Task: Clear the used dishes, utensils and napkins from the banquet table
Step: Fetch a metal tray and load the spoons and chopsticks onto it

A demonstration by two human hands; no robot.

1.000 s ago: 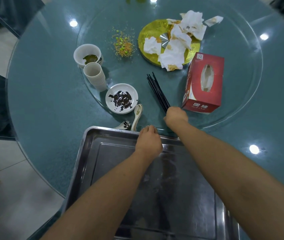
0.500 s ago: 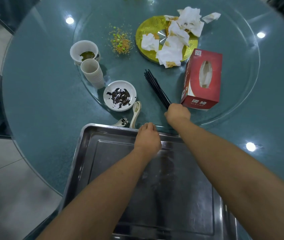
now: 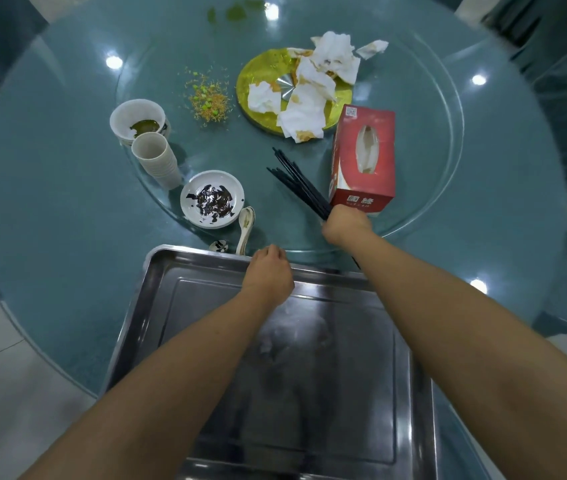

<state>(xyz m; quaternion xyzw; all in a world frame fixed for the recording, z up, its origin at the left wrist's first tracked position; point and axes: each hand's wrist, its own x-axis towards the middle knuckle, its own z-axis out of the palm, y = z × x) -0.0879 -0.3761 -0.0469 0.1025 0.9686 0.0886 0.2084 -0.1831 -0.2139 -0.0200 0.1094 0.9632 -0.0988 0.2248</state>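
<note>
Black thin chopsticks bundle [image 3: 301, 183] gripped in right hand [image 3: 344, 225], likely for tray; left hand [image 3: 268, 271] curled on steel tray rim [image 3: 185, 253], steadying.

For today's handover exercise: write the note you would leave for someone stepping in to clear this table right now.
Right hand grips the bundle of black chopsticks, beside the red tissue box.
Left hand rests at the far rim of the metal tray, fingers curled; whether it holds the rim is unclear.
Nothing is in the tray yet.
Left on the table: sauce dish, two spoons, cup stack, bowl, soiled napkins on the gold plate, food scraps.
</note>
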